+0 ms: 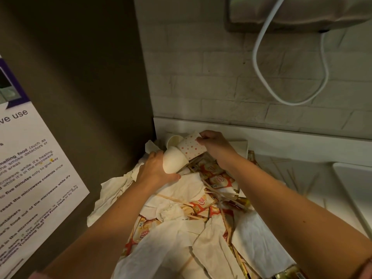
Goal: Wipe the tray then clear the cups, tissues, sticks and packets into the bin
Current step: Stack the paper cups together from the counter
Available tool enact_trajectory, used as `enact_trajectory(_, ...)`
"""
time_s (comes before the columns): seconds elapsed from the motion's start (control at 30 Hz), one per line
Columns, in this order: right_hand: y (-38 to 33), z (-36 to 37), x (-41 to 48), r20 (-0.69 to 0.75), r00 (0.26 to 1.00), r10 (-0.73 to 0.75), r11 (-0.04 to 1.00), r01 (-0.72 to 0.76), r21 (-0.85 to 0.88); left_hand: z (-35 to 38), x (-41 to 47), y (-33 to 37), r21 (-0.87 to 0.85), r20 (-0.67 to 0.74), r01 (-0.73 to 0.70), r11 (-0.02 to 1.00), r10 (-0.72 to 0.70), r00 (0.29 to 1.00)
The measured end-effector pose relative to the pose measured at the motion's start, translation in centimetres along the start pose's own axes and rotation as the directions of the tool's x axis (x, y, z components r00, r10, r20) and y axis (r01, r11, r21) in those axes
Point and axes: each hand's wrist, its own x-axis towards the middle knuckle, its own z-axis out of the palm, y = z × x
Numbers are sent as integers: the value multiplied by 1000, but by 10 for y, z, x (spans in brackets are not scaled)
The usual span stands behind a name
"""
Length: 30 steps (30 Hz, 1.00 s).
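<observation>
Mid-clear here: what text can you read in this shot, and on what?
"ve use": poster heading, cut off by the frame.
"five minutes only to give way": poster.
"reset the microwave controls once": poster.
"at the Front Desk": poster.
"Coffee mate": packet, upside down, partly covered.
Other poster lines, small packet print: cut off or blurred.
No text: dotted cup, plain cup.

Dim kitchenette corner under warm, low light.
A white-painted brick wall (201,87) runs along the far side, with a white countertop upstand (281,135) at its foot. On the left stands a tall dark grey-brown panel (80,67) bearing a white and purple printed notice (30,158). A white cable (254,53) loops down the wall from a grey wall-mounted box (302,13) at the far right. A white rectangular sink basin (354,184) sits at the right edge.
</observation>
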Motion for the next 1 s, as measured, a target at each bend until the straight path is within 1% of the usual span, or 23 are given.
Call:
enact_trajectory(0.13,0,8,-4,50,998,24,998,-21,-62,1,-1,3,2,-7,-22,1000,22,1000)
enact_trajectory(0.3,1,19,-7,147,988,-44,991,62,-119,1,-1,9,-18,-65,-26,1000,25,998)
enact_trajectory(0.43,1,26,-11,236,969,-69,983,106,-148,1,2,12,-48,-100,-30,998,25,995)
enact_trajectory(0.53,2,25,-12,245,964,-100,975,144,-169,3,2,14,-86,-114,-39,996,29,993)
enact_trajectory(0.6,4,20,-9,179,972,-151,962,186,-201,4,2,12,-125,-125,-50,991,34,992)
enact_trajectory(0.63,6,14,-5,126,976,-176,946,203,-251,4,2,11,-135,-128,-51,989,34,991)
enact_trajectory(0.67,9,7,-2,60,978,-201,917,210,-338,5,3,9,-138,-129,-49,989,31,991)
enact_trajectory(0.7,15,0,3,-26,977,-214,889,184,-420,5,3,8,-139,-130,-48,989,30,991)
enact_trajectory(0.73,22,-9,8,-138,967,-213,882,130,-452,5,4,6,-139,-131,-48,989,29,991)
enact_trajectory(0.77,28,-17,12,-275,944,-181,904,50,-425,5,5,4,-135,-134,-48,990,30,991)
enact_trajectory(0.8,34,-25,16,-408,904,-126,929,-37,-369,6,5,2,-125,-137,-45,991,28,990)
enact_trajectory(0.83,40,-31,20,-507,860,-58,938,-126,-322,7,5,0,-109,-140,-40,993,24,990)
enact_trajectory(0.87,43,-38,23,-569,822,11,933,-213,-290,8,5,-1,-97,-140,-32,995,18,990)
enact_trajectory(0.93,50,-48,26,-616,777,130,903,-350,-251,10,5,-5,-99,-137,-19,995,6,991)
enact_trajectory(1.0,58,-54,28,-620,755,213,875,-430,-224,11,4,-7,-103,-137,-15,995,1,991)
